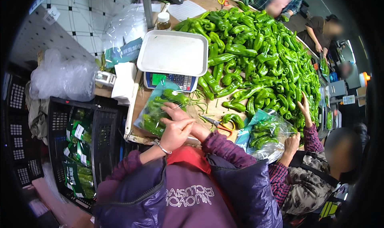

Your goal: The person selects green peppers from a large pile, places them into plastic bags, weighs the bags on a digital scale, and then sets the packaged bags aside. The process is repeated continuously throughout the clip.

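Note:
A clear and teal plastic bag of green peppers [150, 121] lies at the table's front left corner, just before the scale. My right hand [177, 112] rests over this bag with its fingers apart. My left hand [177, 133], with a silver bracelet at the wrist, crosses over and lies against my right wrist. Its fingers are curled, and whether they grip is hidden. Beyond the bag stands a digital scale [192, 83] with a bare white tray [173, 52]. Orange-and-yellow-handled scissors [220, 126] lie to the right of my hands.
A large heap of green peppers [255, 48] covers the table. At right, a person's hands [291, 144] are at another pepper bag [264, 132] and the heap. A black crate [103, 150] holding packed bags stands at left. White slips [123, 82] are stacked beside the scale.

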Tool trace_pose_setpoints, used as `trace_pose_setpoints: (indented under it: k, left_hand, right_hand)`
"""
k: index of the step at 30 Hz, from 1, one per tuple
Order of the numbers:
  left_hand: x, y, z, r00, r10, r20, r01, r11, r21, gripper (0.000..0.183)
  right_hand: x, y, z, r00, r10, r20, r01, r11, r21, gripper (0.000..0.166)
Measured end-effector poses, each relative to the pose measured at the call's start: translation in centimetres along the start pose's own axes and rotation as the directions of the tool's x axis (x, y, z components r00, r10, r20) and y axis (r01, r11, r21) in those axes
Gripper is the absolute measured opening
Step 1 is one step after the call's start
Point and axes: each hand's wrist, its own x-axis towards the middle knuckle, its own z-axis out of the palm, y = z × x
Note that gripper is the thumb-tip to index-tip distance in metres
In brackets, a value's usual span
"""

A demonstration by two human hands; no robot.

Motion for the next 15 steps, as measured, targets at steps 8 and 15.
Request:
trace_pose_setpoints:
  k: [8, 15]
  left_hand:
    - [0.7, -0.3, -0.6, 0.99, -0.09, -0.106, 0.087, 0.996, -0.03, 0.015]
    - [0.4, -0.2, 0.1, 0.992, -0.111, -0.053, 0.108, 0.993, -0.05, 0.015]
  right_hand:
    - [-6.3, 1.4, -14.1, 0.87, 0.445, -0.215, -0.38, 0.881, 0.283, 0.036]
    - [-2.7, 9.5, -9.6, 0.787, 0.316, -0.53, -0.551, 0.746, -0.373, 0.081]
